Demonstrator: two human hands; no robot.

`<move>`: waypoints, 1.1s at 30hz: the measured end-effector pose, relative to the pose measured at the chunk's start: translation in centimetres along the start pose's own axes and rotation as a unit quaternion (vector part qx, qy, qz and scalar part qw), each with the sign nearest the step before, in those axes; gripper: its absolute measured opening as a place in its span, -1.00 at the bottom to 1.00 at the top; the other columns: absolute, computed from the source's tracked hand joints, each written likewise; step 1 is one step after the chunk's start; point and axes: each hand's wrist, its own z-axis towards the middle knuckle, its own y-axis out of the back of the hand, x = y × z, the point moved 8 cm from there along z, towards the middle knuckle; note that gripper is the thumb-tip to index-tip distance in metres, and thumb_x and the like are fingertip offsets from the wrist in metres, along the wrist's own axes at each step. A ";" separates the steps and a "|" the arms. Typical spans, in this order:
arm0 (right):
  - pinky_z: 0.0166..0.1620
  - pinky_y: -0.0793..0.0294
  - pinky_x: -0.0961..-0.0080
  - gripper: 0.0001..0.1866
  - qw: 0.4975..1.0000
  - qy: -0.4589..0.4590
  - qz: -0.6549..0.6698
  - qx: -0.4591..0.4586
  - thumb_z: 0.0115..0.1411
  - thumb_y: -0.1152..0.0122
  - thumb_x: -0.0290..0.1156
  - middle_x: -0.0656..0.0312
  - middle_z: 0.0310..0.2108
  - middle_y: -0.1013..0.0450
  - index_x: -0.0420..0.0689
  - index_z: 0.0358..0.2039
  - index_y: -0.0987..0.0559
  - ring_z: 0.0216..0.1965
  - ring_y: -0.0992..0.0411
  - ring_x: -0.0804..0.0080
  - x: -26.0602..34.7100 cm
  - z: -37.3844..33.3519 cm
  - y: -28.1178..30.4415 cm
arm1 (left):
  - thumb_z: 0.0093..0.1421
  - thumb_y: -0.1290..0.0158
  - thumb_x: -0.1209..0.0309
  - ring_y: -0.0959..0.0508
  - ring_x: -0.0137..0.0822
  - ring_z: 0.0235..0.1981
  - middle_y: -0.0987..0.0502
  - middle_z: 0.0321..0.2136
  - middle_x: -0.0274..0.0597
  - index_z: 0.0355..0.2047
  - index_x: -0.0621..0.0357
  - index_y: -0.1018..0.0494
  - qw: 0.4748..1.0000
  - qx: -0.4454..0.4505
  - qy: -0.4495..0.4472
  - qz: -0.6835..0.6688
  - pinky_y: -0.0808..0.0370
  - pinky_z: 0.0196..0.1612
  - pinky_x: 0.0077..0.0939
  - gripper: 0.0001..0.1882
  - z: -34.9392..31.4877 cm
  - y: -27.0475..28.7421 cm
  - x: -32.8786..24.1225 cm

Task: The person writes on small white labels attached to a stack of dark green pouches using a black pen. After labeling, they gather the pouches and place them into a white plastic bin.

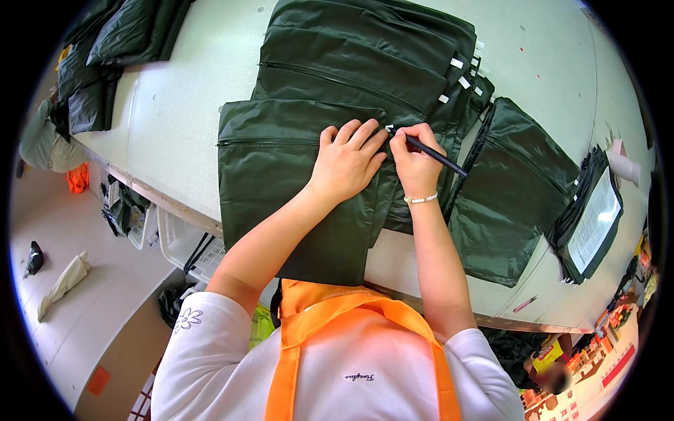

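Observation:
A dark green fabric piece (274,186) with a zip across its upper part lies at the table's front edge. My left hand (344,163) rests flat on it, fingers slightly spread, near its upper right corner. Between the fingertips of my right hand (418,168) is a black marker pen (444,161), slanting down to the right. Its tip is at a small white label (390,128) on the fabric's edge; any mark on the label is too small to make out. Behind lies a pile of similar zipped green pieces (351,56), several with white labels along the right edge.
More green pieces (512,200) lie to the right, beside a dark stack topped with a white printed sheet (594,221). Dark bundles (133,35) sit on the white table (189,91) at the far left. A white crate (182,242) stands below the left edge.

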 end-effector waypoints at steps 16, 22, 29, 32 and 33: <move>-0.56 -0.30 0.68 -0.88 1.000 0.013 -0.006 0.001 0.00 -0.28 -0.59 0.32 -0.72 -0.37 -0.19 -0.54 -0.47 -0.66 -0.30 0.68 0.0 0.0 0.1 | 0.16 -0.09 0.22 -0.39 -0.25 0.03 -0.42 0.04 -0.34 0.03 -0.05 -0.47 1.000 -0.005 -0.002 0.000 -0.24 0.00 -0.20 -0.60 0.1 0.1 -0.2; -0.53 -0.32 0.68 -0.91 0.997 -0.030 0.053 -0.042 0.12 -0.25 -0.55 0.30 -0.67 -0.41 -0.20 -0.46 -0.49 -0.64 -0.35 0.68 -1.5 -0.8 1.7 | 0.17 -0.08 0.26 -0.39 -0.23 0.05 -0.41 0.06 -0.32 0.04 -0.04 -0.46 1.000 -0.001 0.003 -0.029 -0.24 0.04 -0.19 -0.60 0.2 0.1 -0.2; -0.08 -0.23 0.20 -0.70 0.951 0.081 -0.271 0.123 0.06 -0.33 -0.36 0.17 -0.40 -0.41 -0.05 -0.18 -0.50 -0.14 -0.34 0.18 5.8 -6.9 -0.3 | 0.22 0.03 0.43 -0.40 -0.01 0.02 -0.44 0.00 -0.05 -0.08 0.18 -0.42 0.960 -0.140 0.040 -0.239 -0.29 0.08 -0.17 -0.73 -0.4 1.9 2.5; -0.09 -0.30 0.30 -0.77 0.963 0.032 -0.213 0.159 0.12 -0.24 -0.51 0.15 -0.34 -0.43 -0.07 -0.19 -0.48 -0.20 -0.37 0.19 5.4 -8.4 -0.7 | 0.21 0.02 0.44 -0.39 0.03 0.05 -0.43 0.02 -0.02 -0.05 0.21 -0.42 0.952 -0.173 0.013 -0.252 -0.28 0.13 -0.17 -0.70 0.5 2.8 1.8; -0.11 -0.34 0.35 -0.79 0.980 -0.027 -0.150 0.131 0.14 -0.21 -0.56 0.14 -0.32 -0.44 -0.08 -0.20 -0.47 -0.22 -0.40 0.21 5.4 -8.3 0.9 | 0.21 0.02 0.44 -0.38 0.04 0.07 -0.43 0.03 -0.02 -0.04 0.21 -0.41 0.951 -0.186 -0.002 -0.247 -0.27 0.15 -0.17 -0.69 1.2 3.4 1.4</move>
